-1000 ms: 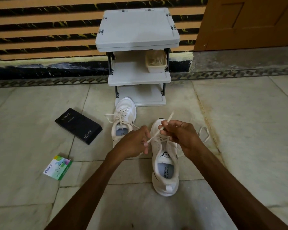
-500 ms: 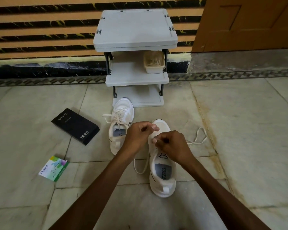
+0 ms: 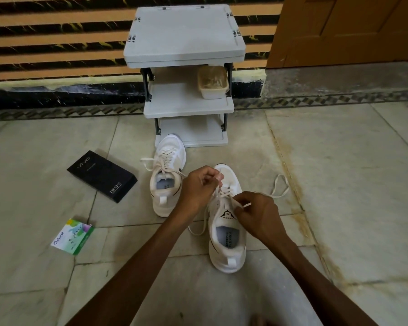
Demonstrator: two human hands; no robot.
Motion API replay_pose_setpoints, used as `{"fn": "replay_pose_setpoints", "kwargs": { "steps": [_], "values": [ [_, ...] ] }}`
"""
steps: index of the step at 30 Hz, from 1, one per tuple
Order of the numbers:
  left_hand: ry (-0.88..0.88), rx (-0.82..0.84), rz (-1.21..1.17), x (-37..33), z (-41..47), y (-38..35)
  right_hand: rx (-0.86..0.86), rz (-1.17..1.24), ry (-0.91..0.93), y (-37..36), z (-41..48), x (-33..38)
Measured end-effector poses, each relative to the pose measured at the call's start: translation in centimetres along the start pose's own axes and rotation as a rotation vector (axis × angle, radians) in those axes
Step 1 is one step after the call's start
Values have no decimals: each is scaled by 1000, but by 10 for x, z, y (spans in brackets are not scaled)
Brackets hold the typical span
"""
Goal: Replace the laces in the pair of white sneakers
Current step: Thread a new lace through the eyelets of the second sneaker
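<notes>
Well to the left of the grey plastic 3-tier rack (image 3: 185,36), and nearer the person, a small green-and-white cardboard carton (image 3: 73,236) lay on the pale stone floor tiles (image 3: 339,184). Closer to the rack, still off its left front, lay a flat black rectangular box (image 3: 101,176) printed 120W. Just before the rack's bottom shelf stood the laced white mesh sneaker (image 3: 167,177), toe toward the rack. In front of the rack, nearer the person than that shoe, the left hand (image 3: 198,187) had its fingers curled, thumb and fingertips pinching a strand of the cream flat lace (image 3: 224,193) above the toe end of the second white mesh sneaker (image 3: 226,234). This partly laced shoe stood farther out from the rack, heel toward the person. Off the rack's right front, the right hand (image 3: 257,215) pinched the lace near its tip, which poked out past the fingers. Slack lace looped on the floor beyond that hand. A beige plastic tub (image 3: 213,82) sat on the rack's middle shelf, at its right end, and a brown wooden door (image 3: 346,29) stood behind the rack, to its right.
</notes>
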State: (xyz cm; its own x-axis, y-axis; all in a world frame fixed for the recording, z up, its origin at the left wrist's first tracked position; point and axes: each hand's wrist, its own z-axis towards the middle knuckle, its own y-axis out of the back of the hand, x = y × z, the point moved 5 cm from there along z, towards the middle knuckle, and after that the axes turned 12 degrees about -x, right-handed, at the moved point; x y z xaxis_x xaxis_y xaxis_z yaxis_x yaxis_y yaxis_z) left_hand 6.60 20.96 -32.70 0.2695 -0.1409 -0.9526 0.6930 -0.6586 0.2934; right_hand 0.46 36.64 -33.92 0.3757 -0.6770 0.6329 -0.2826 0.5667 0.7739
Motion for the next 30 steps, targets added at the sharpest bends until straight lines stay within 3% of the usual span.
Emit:
{"fn": "replay_pose_setpoints", "kwargs": {
  "steps": [4,8,11,22,30],
  "values": [
    [48,67,22,1,-1,-8,45,231,-193,0,2,-19],
    [-170,151,435,0,-7,-12,114,465,-380,-1,1,-26],
    [-296,187,617,-1,-14,-17,143,526,-439,-2,1,-27],
    [-365,171,704,-2,-20,-28,113,460,-370,-1,1,-24],
    [-289,118,515,1,-25,-27,100,397,-258,0,1,-19]
  ]
}}
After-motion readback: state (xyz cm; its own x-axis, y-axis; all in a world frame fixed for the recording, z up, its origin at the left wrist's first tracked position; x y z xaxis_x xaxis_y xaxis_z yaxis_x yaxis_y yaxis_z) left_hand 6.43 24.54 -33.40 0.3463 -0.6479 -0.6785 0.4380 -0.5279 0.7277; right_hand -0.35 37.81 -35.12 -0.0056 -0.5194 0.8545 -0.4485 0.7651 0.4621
